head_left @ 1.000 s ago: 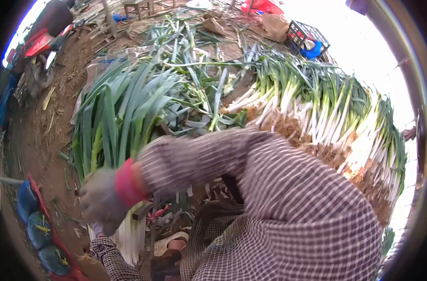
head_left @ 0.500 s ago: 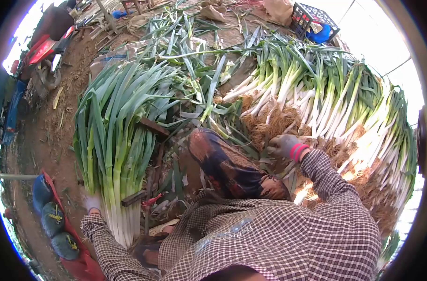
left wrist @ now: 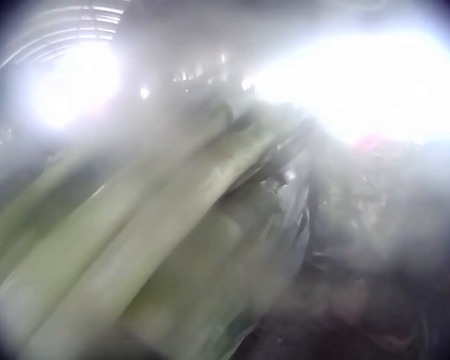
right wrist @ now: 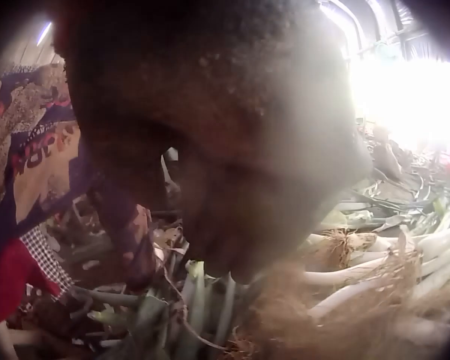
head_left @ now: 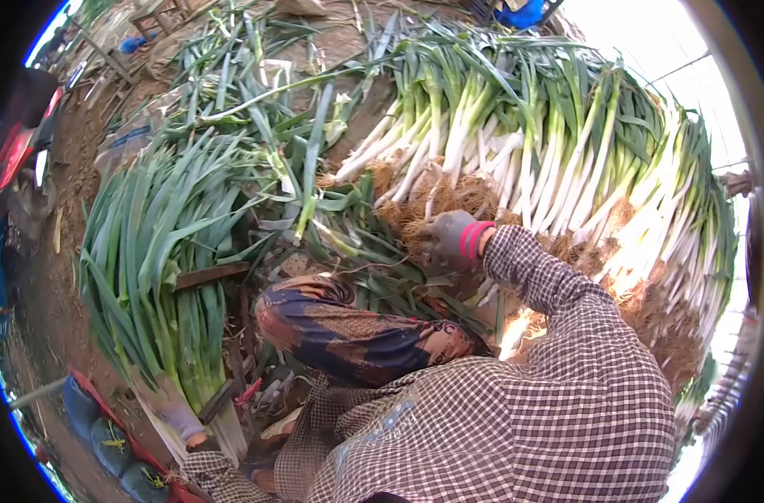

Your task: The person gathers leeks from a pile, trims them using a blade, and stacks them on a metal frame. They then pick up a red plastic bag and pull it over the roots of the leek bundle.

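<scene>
In the head view a gloved left hand (head_left: 176,411) lies against the pale stalks of a leek bundle (head_left: 164,243) at the left; whether its fingers curl round them cannot be told. Blurred stalks (left wrist: 157,217) fill much of the left wrist view. The gloved right hand (head_left: 459,236), with pink bands at the wrist, is beside the brown roots (head_left: 457,197) of a long row of leeks (head_left: 558,151). Large and dark in the right wrist view, that hand (right wrist: 217,135) has loosely bent fingers pointing down, with roots (right wrist: 341,247) at the side.
Loose leaves (head_left: 256,117) cover the ground between bundle and row. A wooden bar (head_left: 210,275) crosses beside the bundle, close to the person's patterned knee (head_left: 315,323). Dark blue rolls (head_left: 109,444) lie at the lower left, a red vehicle (head_left: 17,155) stands at upper left.
From the bundle, the right hand has swung across to the roots, then shifted slightly left and up with the view. The left hand stays by the bundle, whose stalks now lean more.
</scene>
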The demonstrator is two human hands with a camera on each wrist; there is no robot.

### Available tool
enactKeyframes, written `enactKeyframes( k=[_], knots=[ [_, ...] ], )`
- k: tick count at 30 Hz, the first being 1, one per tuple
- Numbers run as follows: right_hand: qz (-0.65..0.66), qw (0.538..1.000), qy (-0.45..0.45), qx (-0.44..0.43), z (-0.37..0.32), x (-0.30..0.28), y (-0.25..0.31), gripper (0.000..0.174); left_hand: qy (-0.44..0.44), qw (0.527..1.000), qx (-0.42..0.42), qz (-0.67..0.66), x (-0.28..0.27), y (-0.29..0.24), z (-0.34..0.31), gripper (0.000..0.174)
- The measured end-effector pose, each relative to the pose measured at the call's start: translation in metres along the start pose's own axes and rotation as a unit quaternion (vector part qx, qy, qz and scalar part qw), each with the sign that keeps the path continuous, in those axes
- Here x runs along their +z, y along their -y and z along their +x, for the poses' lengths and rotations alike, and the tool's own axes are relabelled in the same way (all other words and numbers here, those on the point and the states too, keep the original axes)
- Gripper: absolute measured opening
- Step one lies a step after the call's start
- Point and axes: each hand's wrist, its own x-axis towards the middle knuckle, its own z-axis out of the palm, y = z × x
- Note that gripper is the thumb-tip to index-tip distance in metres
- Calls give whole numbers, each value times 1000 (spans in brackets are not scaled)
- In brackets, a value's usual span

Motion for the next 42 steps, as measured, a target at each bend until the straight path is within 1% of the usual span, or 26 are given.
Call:
enactKeyframes(
  k=[2, 3, 6, 9, 10, 12, 13, 16, 17, 18, 19, 20, 22, 23, 24, 26, 27, 30, 31, 32, 33, 34, 37, 40, 41, 42],
  knots=[
    [-5, 1000, -18, -4, 0, 6, -22, 38, 7, 1000, 17, 4, 2, -21, -7, 45],
    [-24, 1000, -4, 14, -1, 3, -28, 37, 4, 998, 50, 23, 9, -24, -15, 44],
    [7, 996, -16, 82, 20, -11, -61, 38, 87, 987, 124, 56, 9, -55, -30, 39],
    [51, 985, -100, 134, 19, -34, -83, 41, 131, 970, 204, 31, 23, -57, -53, 38],
    [17, 987, -66, 145, 14, -41, -83, 41, 147, 963, 225, 30, 25, -54, -60, 38],
    [-49, 987, 4, 154, 4, -56, -76, 40, 168, 965, 200, 8, 28, -55, -72, 34],
    [-48, 982, 41, 177, -3, -60, -72, 35, 177, 967, 185, 0, 29, -55, -77, 33],
    [-60, 976, 9, 209, -29, -41, -105, 35, 217, 970, 102, -37, 26, -68, -86, 36],
    [-38, 968, 2, 249, -45, -54, -106, 32, 182, 977, 110, -23, 25, -85, -87, 31],
    [-43, 952, -65, 295, -57, -40, -126, 25, 203, 973, 102, -48, 30, -85, -88, 31],
    [-98, 950, -99, 278, -70, -30, -149, 26, 224, 967, 95, -73, 37, -81, -91, 33],
    [-154, 944, -132, 261, -81, -26, -163, 33, 244, 961, 87, -96, 45, -76, -94, 36],
    [-244, 938, -56, 241, -108, -43, -160, 42, 222, 962, 127, -94, 60, -73, -99, 35],
    [-182, 944, -30, 274, -113, -48, -153, 57, 210, 962, 146, -94, 65, -74, -99, 34],
    [-184, 947, -28, 262, -114, -36, -163, 56, 208, 959, 162, -102, 66, -79, -97, 33],
    [-120, 952, -102, 263, -117, -22, -169, 51, 202, 953, 192, -118, 64, -90, -93, 31],
    [-120, 948, -133, 264, -120, -22, -166, 47, 201, 952, 200, -115, 60, -96, -91, 30],
    [-86, 931, -118, 335, -135, -39, -167, 47, 192, 953, 212, -100, 32, -114, -88, 27],
    [-40, 926, -192, 322, -143, -41, -182, 44, 187, 955, 211, -91, 15, -124, -86, 25],
    [-9, 890, -139, 434, -148, -72, -178, 53, 182, 957, 210, -82, 5, -130, -85, 25],
    [-28, 849, -226, 477, -153, -64, -201, 58, 166, 961, 208, -82, 4, -124, -85, 22],
    [-45, 797, -311, 515, -159, -54, -221, 63, 157, 961, 211, -80, 1, -119, -86, 22],
    [141, 769, -243, 575, -167, -75, -238, 74, 138, 962, 222, -75, -4, -111, -89, 25],
    [69, 788, -152, 593, -144, -82, -241, 76, 135, 959, 235, -78, -3, -113, -90, 27],
    [62, 771, -119, 622, -139, -90, -231, 72, 136, 956, 245, -83, 1, -113, -90, 27],
    [68, 769, -144, 620, -135, -80, -244, 72, 137, 954, 253, -87, 2, -115, -89, 27]
  ],
)
